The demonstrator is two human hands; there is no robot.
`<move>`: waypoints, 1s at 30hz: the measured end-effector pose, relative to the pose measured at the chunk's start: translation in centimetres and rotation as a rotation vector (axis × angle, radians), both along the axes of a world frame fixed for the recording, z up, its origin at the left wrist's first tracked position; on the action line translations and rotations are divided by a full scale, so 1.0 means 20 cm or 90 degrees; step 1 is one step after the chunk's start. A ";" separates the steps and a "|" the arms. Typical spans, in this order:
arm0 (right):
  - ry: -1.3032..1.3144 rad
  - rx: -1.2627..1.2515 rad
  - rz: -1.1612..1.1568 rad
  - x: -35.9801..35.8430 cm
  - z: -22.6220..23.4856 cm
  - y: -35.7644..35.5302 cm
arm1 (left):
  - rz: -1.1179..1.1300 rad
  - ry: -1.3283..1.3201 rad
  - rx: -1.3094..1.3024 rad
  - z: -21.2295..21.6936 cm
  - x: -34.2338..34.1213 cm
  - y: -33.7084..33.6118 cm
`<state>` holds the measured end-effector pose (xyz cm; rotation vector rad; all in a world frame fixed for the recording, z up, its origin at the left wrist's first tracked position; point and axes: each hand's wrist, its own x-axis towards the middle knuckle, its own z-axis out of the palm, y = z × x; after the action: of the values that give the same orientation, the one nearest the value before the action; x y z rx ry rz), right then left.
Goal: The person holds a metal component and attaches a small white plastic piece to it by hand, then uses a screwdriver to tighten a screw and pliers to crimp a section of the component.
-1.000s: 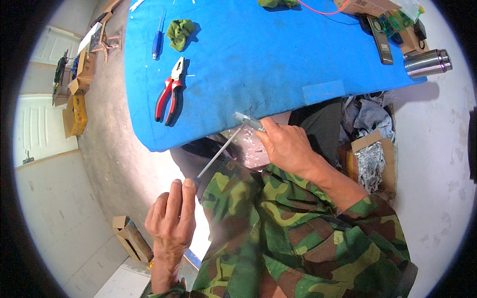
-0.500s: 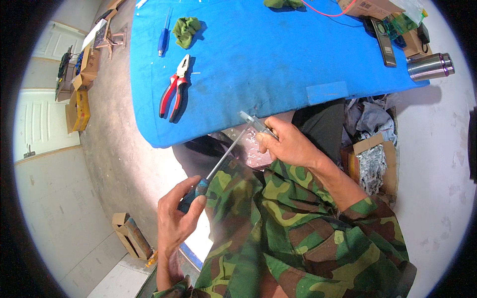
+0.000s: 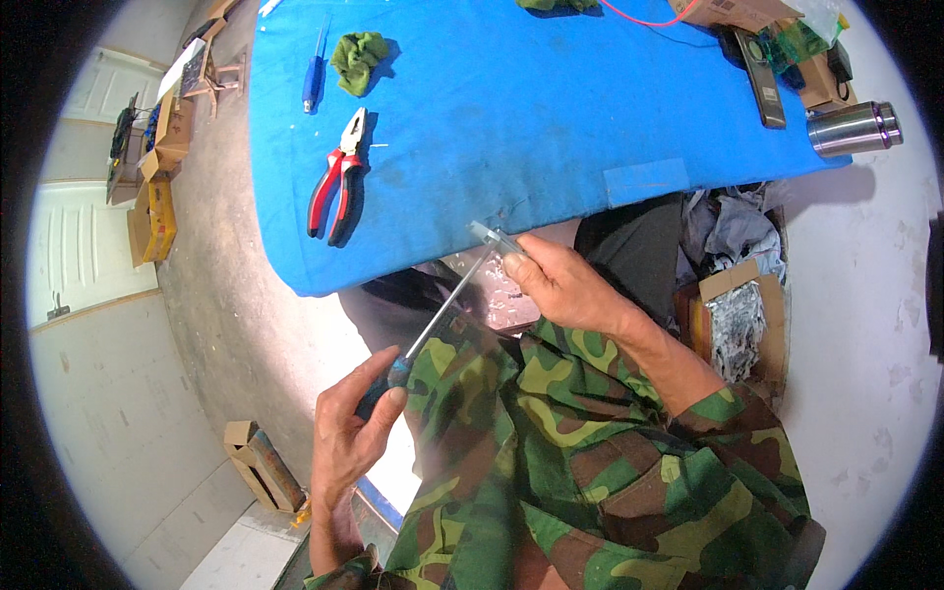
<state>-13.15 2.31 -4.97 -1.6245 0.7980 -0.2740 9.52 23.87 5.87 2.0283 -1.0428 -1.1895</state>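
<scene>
My left hand (image 3: 356, 425) is closed around the dark blue handle of a screwdriver (image 3: 444, 307), its long metal shaft slanting up and to the right. Pinched in my right hand (image 3: 578, 287) is a small flat grey part (image 3: 491, 235), partly hidden by the fingers. The screwdriver's tip meets the part's lower side or lies just beneath it; I cannot tell which. Both hands are in front of the near edge of a blue-covered table (image 3: 472, 128). Red-and-black pliers (image 3: 337, 187) lie on the cloth, their jaws pointing away from me.
Beyond the pliers are another blue-handled screwdriver (image 3: 313, 84) and a crumpled green glove or cloth (image 3: 359, 64). A steel flask (image 3: 854, 129) lies at the table's right edge, near a dark phone-like device (image 3: 765, 88). Under the table's right side stands a cardboard box (image 3: 772, 339) of scraps.
My right hand has turned slightly, and the grey part has tilted with it, its far end a little further left. The left hand and screwdriver have hardly moved.
</scene>
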 end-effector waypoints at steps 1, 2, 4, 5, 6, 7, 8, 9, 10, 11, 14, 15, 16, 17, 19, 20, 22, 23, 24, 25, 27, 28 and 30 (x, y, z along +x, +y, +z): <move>0.004 -0.026 -0.007 0.01 0.00 0.01 | -0.014 -0.025 -0.026 0.00 0.00 0.00; 0.008 -0.051 -0.013 0.02 0.01 0.02 | -0.028 -0.050 -0.051 0.00 0.01 0.00; 0.060 -0.098 -0.013 0.03 0.03 0.03 | -0.068 -0.106 -0.091 0.01 0.02 0.00; 0.087 -0.123 -0.015 0.04 0.04 0.03 | -0.096 -0.137 -0.109 0.02 0.03 0.00; 0.097 -0.150 -0.014 0.04 0.04 0.04 | -0.124 -0.168 -0.127 0.04 0.03 -0.01; 0.108 -0.176 -0.014 0.03 0.04 0.05 | -0.129 -0.199 -0.104 0.06 0.02 -0.02; 0.117 -0.202 -0.013 0.03 0.03 0.05 | -0.133 -0.232 -0.080 0.09 -0.02 -0.02; 0.119 -0.210 -0.014 0.03 0.03 0.06 | -0.137 -0.265 -0.056 0.10 -0.04 -0.03; 0.120 -0.217 -0.015 0.04 0.03 0.06 | -0.158 -0.309 -0.067 0.11 -0.05 -0.03; 0.122 -0.225 -0.017 0.04 0.03 0.07 | -0.178 -0.354 -0.079 0.11 -0.05 -0.03; 0.151 -0.196 -0.023 0.04 0.03 0.07 | -0.219 -0.455 -0.106 0.11 -0.09 -0.02; 0.155 -0.191 -0.023 0.05 0.04 0.07 | -0.229 -0.484 -0.114 0.11 -0.10 -0.01; 0.160 -0.187 -0.023 0.05 0.04 0.07 | -0.220 -0.473 -0.105 0.11 -0.10 0.00; 0.164 -0.183 -0.023 0.05 0.05 0.07 | -0.210 -0.463 -0.097 0.10 -0.11 0.00; 0.142 -0.198 -0.041 0.05 0.03 0.08 | -0.174 -0.403 -0.100 0.09 -0.10 0.01; 0.130 -0.206 -0.051 0.05 0.02 0.09 | -0.147 -0.355 -0.112 0.08 -0.09 0.02; 0.130 -0.230 -0.077 0.06 0.04 0.10 | -0.115 -0.289 -0.141 0.06 -0.08 0.03; 0.131 -0.239 -0.088 0.07 0.05 0.10 | -0.109 -0.269 -0.154 0.05 -0.07 0.03; 0.138 -0.230 -0.080 0.07 0.06 0.09 | -0.102 -0.250 -0.168 0.04 -0.07 0.03; 0.144 -0.220 -0.071 0.08 0.07 0.08 | -0.092 -0.241 -0.164 0.03 -0.07 0.03; 0.151 -0.208 -0.061 0.09 0.07 0.07 | -0.070 -0.223 -0.158 0.01 -0.07 0.04; 0.153 -0.204 -0.059 0.09 0.06 0.07 | -0.072 -0.224 -0.159 0.01 -0.07 0.03; 0.149 -0.215 -0.061 0.09 0.04 0.07 | -0.075 -0.226 -0.158 0.01 -0.07 0.03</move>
<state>-11.37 3.71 -4.13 -1.9625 1.0518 -0.3017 8.08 24.37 6.04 2.0425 -1.4207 -0.7211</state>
